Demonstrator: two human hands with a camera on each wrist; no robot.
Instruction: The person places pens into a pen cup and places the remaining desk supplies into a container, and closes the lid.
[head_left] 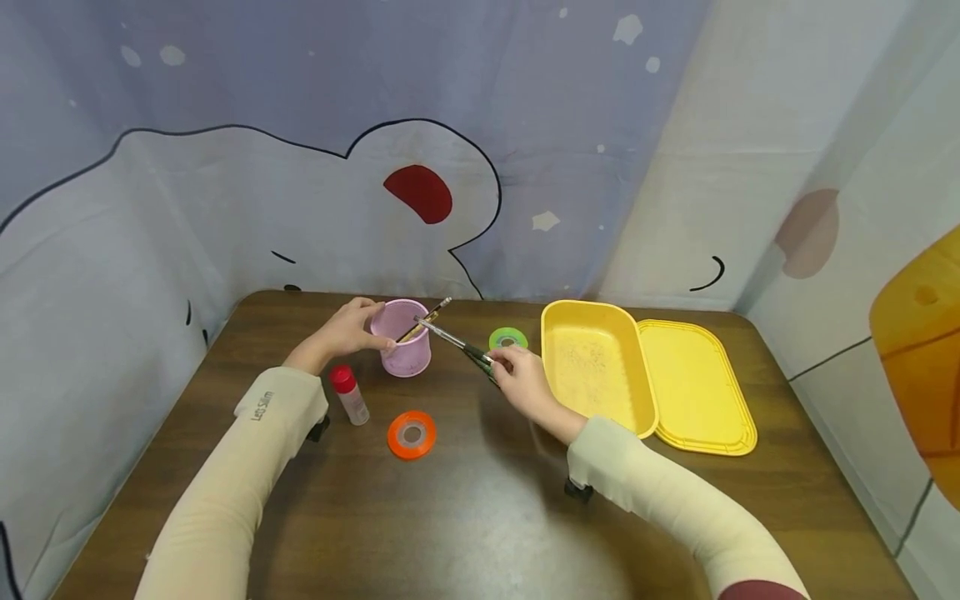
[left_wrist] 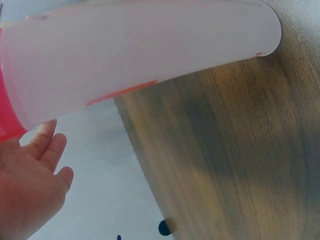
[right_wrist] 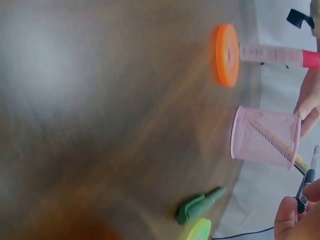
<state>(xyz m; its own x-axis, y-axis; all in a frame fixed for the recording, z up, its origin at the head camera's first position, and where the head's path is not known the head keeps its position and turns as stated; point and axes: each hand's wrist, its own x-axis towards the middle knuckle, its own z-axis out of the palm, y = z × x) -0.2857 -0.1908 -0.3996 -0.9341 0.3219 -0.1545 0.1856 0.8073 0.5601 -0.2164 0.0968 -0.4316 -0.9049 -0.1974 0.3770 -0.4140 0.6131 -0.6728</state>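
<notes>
My left hand (head_left: 345,331) holds a pink mesh pen cup (head_left: 406,360) at its rim, the thumb on the near side. A pencil (head_left: 442,307) and another thin stick lean inside the cup. My right hand (head_left: 522,382) pinches a pen (head_left: 450,337) with a clear barrel and dark grip, its far end over the cup's opening. A green marker (right_wrist: 200,206) lies on the table below that hand, beside a green tape roll (head_left: 507,337). Close to my left wrist stands a pale glue stick with a red cap (head_left: 343,379), large in the left wrist view.
An orange tape roll (head_left: 422,423) lies flat on the brown wooden table (head_left: 420,533), in front of the cup. To the right are a yellow plastic box (head_left: 592,358) and its yellow lid (head_left: 697,387). A printed curtain (head_left: 570,167) hangs behind the table's back edge.
</notes>
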